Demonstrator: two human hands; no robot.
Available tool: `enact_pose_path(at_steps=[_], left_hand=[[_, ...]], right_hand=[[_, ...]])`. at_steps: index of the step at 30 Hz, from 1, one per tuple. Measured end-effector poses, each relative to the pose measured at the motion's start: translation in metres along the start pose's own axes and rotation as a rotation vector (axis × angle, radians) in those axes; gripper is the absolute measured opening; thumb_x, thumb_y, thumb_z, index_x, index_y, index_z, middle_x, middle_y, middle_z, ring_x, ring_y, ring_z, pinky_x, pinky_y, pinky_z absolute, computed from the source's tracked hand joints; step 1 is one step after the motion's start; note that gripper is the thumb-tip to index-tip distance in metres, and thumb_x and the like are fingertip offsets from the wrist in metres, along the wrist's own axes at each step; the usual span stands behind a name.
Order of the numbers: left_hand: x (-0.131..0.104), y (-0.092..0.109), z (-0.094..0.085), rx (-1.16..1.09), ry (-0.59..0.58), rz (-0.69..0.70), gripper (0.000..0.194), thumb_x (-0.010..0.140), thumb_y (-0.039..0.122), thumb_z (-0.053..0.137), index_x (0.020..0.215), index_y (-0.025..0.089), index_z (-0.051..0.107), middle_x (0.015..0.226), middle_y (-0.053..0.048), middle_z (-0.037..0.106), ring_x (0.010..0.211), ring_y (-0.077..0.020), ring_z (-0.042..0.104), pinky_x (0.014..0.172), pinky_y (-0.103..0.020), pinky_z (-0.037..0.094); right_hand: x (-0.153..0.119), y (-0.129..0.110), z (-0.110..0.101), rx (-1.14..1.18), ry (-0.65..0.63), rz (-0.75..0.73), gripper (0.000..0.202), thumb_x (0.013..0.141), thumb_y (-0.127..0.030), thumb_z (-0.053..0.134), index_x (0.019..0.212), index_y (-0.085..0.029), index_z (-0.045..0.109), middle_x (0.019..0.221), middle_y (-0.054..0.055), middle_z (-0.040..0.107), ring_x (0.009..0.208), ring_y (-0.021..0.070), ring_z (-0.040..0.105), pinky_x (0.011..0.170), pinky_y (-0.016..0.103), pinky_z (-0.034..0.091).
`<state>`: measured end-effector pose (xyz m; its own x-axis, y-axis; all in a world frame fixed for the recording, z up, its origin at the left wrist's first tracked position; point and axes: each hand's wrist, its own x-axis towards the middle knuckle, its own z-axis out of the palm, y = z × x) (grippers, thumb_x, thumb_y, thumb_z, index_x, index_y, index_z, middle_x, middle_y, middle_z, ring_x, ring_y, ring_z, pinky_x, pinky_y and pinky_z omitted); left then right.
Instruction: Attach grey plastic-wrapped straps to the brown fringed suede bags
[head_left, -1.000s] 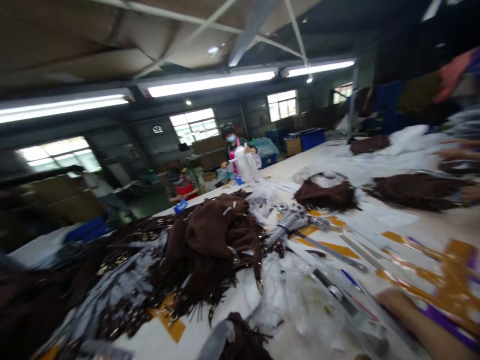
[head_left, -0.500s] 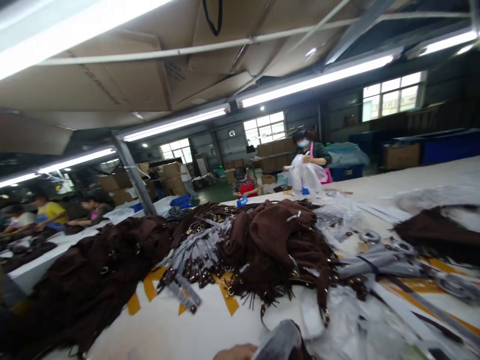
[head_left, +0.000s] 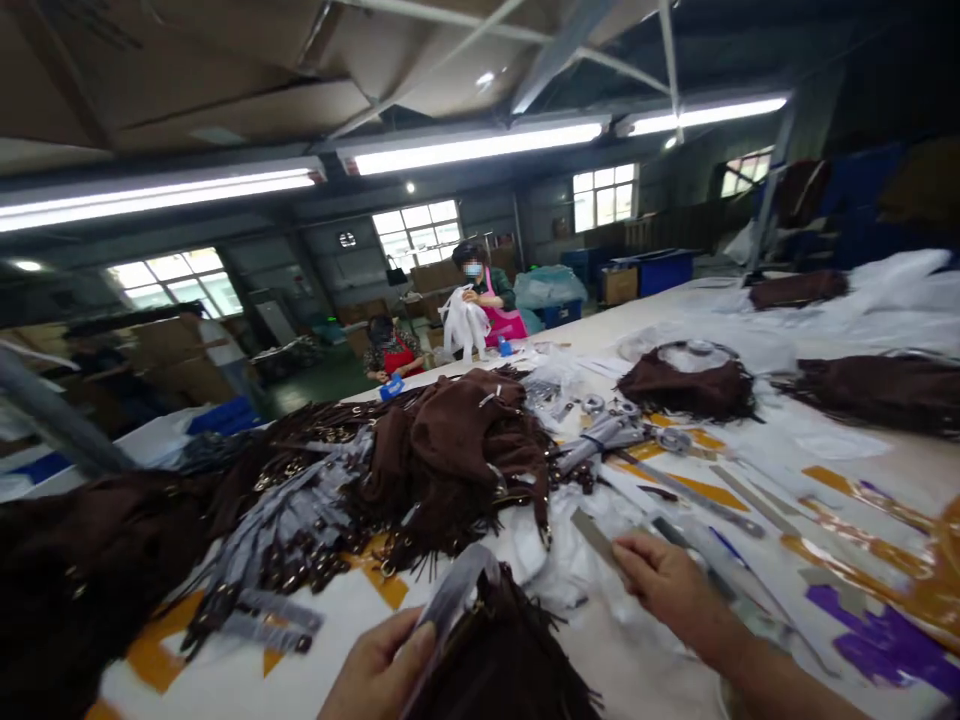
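Note:
My left hand (head_left: 382, 665) grips a dark brown fringed suede bag (head_left: 502, 665) at the near table edge, thumb on its grey wrapped strap (head_left: 450, 600). My right hand (head_left: 664, 580) reaches over clear plastic bags (head_left: 577, 565) and pinches a flat grey strap piece (head_left: 592, 535) at its fingertips. Just beyond lies a heap of brown fringed bags (head_left: 457, 450) with a bundle of grey wrapped straps (head_left: 289, 515) to its left.
The white table (head_left: 660, 320) carries more brown bags (head_left: 686, 385), metal-ringed straps (head_left: 615, 430), orange and purple markings (head_left: 885, 610). A masked person in a pink apron (head_left: 487, 310) handles white plastic at the far end; another sits lower (head_left: 390, 350). Cartons and blue bins stand behind.
The view swung left, then back right and down. Both my hands have come into view, the left on the brown bag, the right now at the grey strap piece.

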<state>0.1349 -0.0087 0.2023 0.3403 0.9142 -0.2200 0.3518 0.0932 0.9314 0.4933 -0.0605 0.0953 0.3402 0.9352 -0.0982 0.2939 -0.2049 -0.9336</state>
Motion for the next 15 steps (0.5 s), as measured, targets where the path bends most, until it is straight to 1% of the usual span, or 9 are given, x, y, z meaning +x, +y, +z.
enact_pose_path(at_steps=[1, 2, 3, 4, 6, 8, 11, 12, 15], left_hand=[[-0.002, 0.002, 0.001, -0.026, -0.023, -0.016, 0.045, 0.079, 0.06, 0.07, 0.09, 0.016, 0.077, 0.081, -0.004, 0.072, 0.083, -0.0241, 0.064, 0.077, -0.028, 0.05], [-0.002, 0.001, 0.001, -0.081, -0.046, -0.027, 0.046, 0.08, 0.06, 0.069, 0.091, 0.016, 0.076, 0.081, -0.004, 0.071, 0.081, -0.0227, 0.062, 0.073, -0.027, 0.049], [-0.002, -0.001, 0.0, -0.133, -0.077, -0.037, 0.047, 0.079, 0.06, 0.069, 0.092, 0.016, 0.075, 0.08, -0.004, 0.07, 0.079, -0.0214, 0.061, 0.071, -0.026, 0.048], [-0.001, -0.005, 0.0, -0.188, -0.092, -0.044, 0.047, 0.079, 0.061, 0.07, 0.091, 0.015, 0.074, 0.078, -0.004, 0.069, 0.075, -0.0194, 0.06, 0.067, -0.025, 0.046], [0.001, -0.015, -0.003, -0.276, -0.091, -0.06, 0.046, 0.077, 0.059, 0.073, 0.086, 0.013, 0.071, 0.07, -0.002, 0.063, 0.064, -0.0144, 0.054, 0.058, -0.022, 0.041], [0.002, -0.024, -0.005, -0.352, -0.067, -0.057, 0.044, 0.078, 0.055, 0.074, 0.091, 0.013, 0.068, 0.067, 0.0, 0.059, 0.057, -0.0105, 0.049, 0.054, -0.02, 0.037], [-0.001, -0.03, -0.008, -0.409, -0.06, -0.021, 0.047, 0.082, 0.05, 0.073, 0.109, 0.015, 0.061, 0.071, 0.002, 0.058, 0.058, -0.0101, 0.051, 0.056, -0.02, 0.039], [-0.003, -0.03, -0.008, -0.406, -0.064, -0.012, 0.048, 0.082, 0.05, 0.073, 0.112, 0.015, 0.059, 0.072, 0.002, 0.059, 0.059, -0.0102, 0.051, 0.056, -0.02, 0.04], [-0.008, -0.032, -0.01, -0.373, -0.072, -0.001, 0.049, 0.083, 0.051, 0.071, 0.112, 0.014, 0.056, 0.072, 0.001, 0.059, 0.061, -0.0104, 0.052, 0.057, -0.021, 0.04]], right_hand=[[-0.015, -0.011, 0.026, 0.058, -0.095, 0.021, 0.036, 0.086, -0.052, 0.053, 0.083, -0.02, 0.068, 0.055, -0.003, 0.057, 0.047, 0.0125, 0.047, 0.046, 0.024, 0.034], [-0.03, -0.021, 0.05, 0.116, -0.165, 0.025, 0.034, 0.086, -0.05, 0.054, 0.081, -0.019, 0.067, 0.054, -0.003, 0.057, 0.046, 0.0114, 0.045, 0.046, 0.024, 0.032], [-0.045, -0.029, 0.069, 0.159, -0.228, 0.036, 0.032, 0.085, -0.049, 0.055, 0.078, -0.019, 0.066, 0.053, -0.004, 0.057, 0.046, 0.0106, 0.044, 0.046, 0.023, 0.031], [-0.057, -0.037, 0.086, 0.193, -0.273, 0.054, 0.031, 0.085, -0.047, 0.056, 0.076, -0.019, 0.065, 0.052, -0.004, 0.056, 0.045, 0.0099, 0.043, 0.045, 0.022, 0.029], [-0.073, -0.049, 0.112, 0.232, -0.33, 0.113, 0.029, 0.082, -0.048, 0.058, 0.075, -0.02, 0.063, 0.049, -0.005, 0.055, 0.041, 0.0088, 0.04, 0.041, 0.021, 0.025], [-0.08, -0.058, 0.13, 0.248, -0.355, 0.189, 0.03, 0.079, -0.051, 0.059, 0.075, -0.021, 0.061, 0.046, -0.006, 0.053, 0.035, 0.0079, 0.035, 0.037, 0.021, 0.02], [-0.081, -0.069, 0.149, 0.253, -0.352, 0.235, 0.033, 0.075, -0.054, 0.057, 0.074, -0.022, 0.058, 0.044, -0.006, 0.053, 0.03, 0.0075, 0.032, 0.033, 0.021, 0.019], [-0.081, -0.072, 0.154, 0.253, -0.34, 0.238, 0.032, 0.074, -0.054, 0.057, 0.074, -0.022, 0.057, 0.043, -0.006, 0.052, 0.03, 0.0075, 0.032, 0.033, 0.02, 0.018], [-0.084, -0.079, 0.166, 0.254, -0.299, 0.226, 0.032, 0.074, -0.053, 0.057, 0.072, -0.022, 0.056, 0.043, -0.006, 0.051, 0.031, 0.0075, 0.032, 0.032, 0.02, 0.018]])
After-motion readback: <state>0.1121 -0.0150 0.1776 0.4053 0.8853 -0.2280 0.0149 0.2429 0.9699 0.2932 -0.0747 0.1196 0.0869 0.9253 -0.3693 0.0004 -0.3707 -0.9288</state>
